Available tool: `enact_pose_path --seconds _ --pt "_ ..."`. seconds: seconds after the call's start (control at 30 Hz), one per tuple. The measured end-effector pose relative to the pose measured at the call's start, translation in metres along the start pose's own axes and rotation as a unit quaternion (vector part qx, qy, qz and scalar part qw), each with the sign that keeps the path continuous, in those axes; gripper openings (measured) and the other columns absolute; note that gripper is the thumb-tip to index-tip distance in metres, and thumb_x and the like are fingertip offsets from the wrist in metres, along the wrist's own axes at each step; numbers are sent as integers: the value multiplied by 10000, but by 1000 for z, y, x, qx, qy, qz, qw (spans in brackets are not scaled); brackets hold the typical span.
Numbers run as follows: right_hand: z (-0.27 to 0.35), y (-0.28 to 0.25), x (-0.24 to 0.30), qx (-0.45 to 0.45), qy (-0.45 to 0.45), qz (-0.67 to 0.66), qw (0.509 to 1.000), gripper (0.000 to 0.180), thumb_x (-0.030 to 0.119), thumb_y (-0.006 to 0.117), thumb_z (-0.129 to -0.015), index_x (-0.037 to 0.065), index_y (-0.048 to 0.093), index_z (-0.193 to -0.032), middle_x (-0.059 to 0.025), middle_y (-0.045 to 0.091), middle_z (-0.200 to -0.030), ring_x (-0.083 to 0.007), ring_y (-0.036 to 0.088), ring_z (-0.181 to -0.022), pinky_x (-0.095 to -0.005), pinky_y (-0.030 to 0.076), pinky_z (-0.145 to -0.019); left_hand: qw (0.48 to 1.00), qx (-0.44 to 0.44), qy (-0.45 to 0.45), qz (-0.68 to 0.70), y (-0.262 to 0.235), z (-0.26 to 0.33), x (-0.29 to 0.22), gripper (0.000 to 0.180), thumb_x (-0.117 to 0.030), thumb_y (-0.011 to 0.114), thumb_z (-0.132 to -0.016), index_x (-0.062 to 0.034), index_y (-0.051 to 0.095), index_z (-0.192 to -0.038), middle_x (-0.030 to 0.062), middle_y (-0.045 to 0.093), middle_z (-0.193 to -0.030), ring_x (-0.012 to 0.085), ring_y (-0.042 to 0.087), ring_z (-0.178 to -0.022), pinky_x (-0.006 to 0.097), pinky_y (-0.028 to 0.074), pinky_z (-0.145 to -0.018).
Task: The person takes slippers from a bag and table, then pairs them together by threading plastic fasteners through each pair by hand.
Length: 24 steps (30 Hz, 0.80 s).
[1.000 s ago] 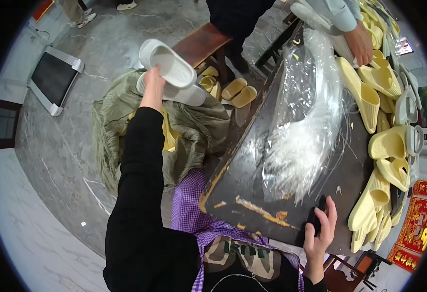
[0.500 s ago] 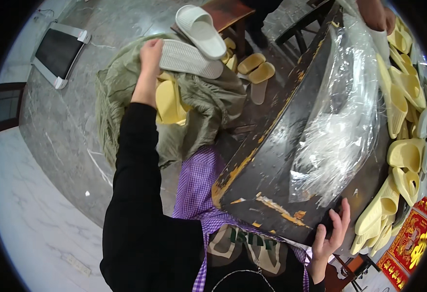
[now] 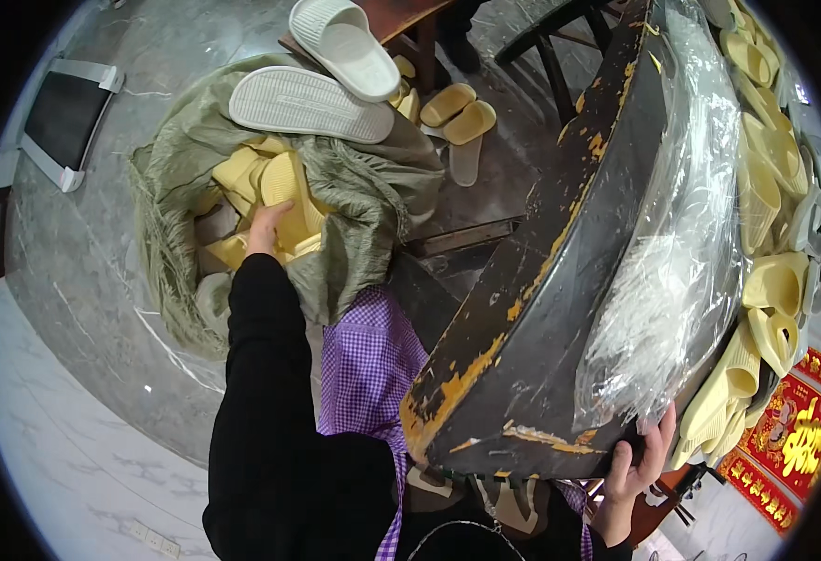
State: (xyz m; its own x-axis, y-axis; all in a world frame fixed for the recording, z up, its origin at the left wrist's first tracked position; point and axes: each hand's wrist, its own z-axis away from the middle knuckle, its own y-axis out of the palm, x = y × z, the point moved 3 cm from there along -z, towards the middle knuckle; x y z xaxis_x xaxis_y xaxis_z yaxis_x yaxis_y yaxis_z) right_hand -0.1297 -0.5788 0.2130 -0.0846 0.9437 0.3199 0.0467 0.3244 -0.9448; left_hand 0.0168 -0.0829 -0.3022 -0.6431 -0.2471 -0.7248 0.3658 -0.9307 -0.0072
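My left hand (image 3: pixel 268 227) reaches into an olive-green woven sack (image 3: pixel 378 182) and closes on the near end of a yellow slipper (image 3: pixel 286 179). More yellow slippers lie around it in the sack, and part of my fingers is hidden. On the sack's far rim rests a light grey slipper (image 3: pixel 312 105), sole up. A second pale slipper (image 3: pixel 347 49) leans over it. My right hand (image 3: pixel 637 467) lies at the near edge of the worn black table (image 3: pixel 523 393), fingers apart, beside a clear plastic bag (image 3: pixel 658 309) of thin transparent strips.
Yellow slippers (image 3: pixel 773 280) and several grey ones crowd the table's right side. On the floor beyond the sack stand more yellow slippers (image 3: pixel 471 122), near a dark stool (image 3: pixel 555 65). A black-and-white flat machine (image 3: pixel 66 117) is at far left. Another person's leg (image 3: pixel 457 33) shows at the top.
My left hand has left the grey slipper on the sack's rim and moved down into the sack among the yellow slippers. My right hand stays at the table's edge. The view has shifted.
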Motion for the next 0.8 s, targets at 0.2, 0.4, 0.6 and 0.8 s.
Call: enact_pose_path --seconds 0.2,0.4,0.6,0.8 --pt "1 2 -1 -15 10 -17 1000 320 191 547 -796 -24 506 -1030 -305 395 -1276 -432 387 -1184 -494 287 -986 978 12 -12 -207 -14 -33 20 428 -282 713 -717 -22 596 -1036 48 635 -845 181 592 -691 323 445 -600" --pt "-3 2 5 -12 -6 -20 1000 314 183 551 -788 -23 511 -1022 -303 396 -1277 -426 385 -1192 -492 286 -991 775 -412 332 -346 50 28 6 754 -293 738 -655 -29 379 -1264 160 601 -916 334 589 -828 426 461 -726" --pt "-4 2 9 -18 -23 -28 999 317 187 560 -793 -21 517 -1028 -299 401 -1276 -416 388 -1196 -481 289 -995 833 -377 128 -384 87 51 -34 883 -319 734 -634 -56 239 -1317 216 554 -1062 426 532 -968 486 410 -840" --pt "-5 2 5 -22 -34 -43 998 319 193 564 -798 -21 521 -1030 -298 403 -1275 -414 397 -1191 -469 292 -997 895 -273 94 -340 56 31 -43 699 -277 716 -642 -59 368 -1208 241 564 -1031 419 542 -951 483 424 -828"
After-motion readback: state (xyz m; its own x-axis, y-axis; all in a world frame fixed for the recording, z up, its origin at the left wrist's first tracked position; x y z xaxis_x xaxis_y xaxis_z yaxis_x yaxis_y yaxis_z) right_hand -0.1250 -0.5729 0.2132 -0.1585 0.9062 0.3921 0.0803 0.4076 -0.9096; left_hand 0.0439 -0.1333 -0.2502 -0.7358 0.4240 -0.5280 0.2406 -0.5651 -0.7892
